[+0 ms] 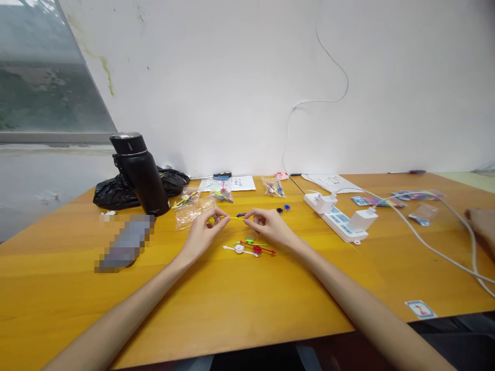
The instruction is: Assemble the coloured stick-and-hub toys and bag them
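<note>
Both hands are in front of me over the middle of the table. My left hand [204, 226] pinches the left part of a thin yellow plastic arrow [236, 218], with a round yellow part showing by the fingers. My right hand [267, 224] pinches its other end. Just behind lies a blue arrow [240, 214], partly hidden by my right hand. Nearer to me are a white arrow [238, 249], a red arrow [257, 250] and a green arrow [250, 240], close together. A black disc [279, 211] and a blue disc [286, 207] lie past my right hand.
A black bottle [141, 175] stands left before a black plastic bag [116, 195]. Clear bags of colourful parts [274, 187] lie behind my hands. To the right are a white power strip [340, 224] with plugs, trailing cables [421, 236] and another person's hand [481, 224].
</note>
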Available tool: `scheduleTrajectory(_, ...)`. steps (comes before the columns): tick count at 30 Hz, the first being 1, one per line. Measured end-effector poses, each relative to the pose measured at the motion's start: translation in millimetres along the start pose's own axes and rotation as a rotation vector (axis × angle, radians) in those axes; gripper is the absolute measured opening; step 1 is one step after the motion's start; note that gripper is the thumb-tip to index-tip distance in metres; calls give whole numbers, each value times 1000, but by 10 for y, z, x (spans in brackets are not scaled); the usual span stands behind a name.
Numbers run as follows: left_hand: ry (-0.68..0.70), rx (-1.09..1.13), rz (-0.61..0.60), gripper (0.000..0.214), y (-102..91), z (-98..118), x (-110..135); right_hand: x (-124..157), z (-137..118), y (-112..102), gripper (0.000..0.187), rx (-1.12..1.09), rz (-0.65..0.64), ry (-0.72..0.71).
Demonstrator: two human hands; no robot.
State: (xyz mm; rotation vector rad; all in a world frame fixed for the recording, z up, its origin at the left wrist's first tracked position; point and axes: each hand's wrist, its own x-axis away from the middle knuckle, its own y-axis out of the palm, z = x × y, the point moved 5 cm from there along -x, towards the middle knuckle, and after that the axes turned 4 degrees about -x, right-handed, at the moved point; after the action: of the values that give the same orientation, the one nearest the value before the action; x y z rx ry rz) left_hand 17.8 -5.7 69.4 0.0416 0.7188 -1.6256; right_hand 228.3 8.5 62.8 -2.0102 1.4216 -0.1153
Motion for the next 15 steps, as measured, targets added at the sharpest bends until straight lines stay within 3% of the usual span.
scheduleTrajectory(8,42,-73,-16,23,14,21,26,-12,2,22,26,46,45,-94)
scheduleTrajectory(11,24,-58,-31,20,45,-29,22,-10,7,15,21,107,71,-93)
scheduleTrajectory(15,-38,-6,2,32,59,-150,-6,-5,71,-49,14,271,132,-63)
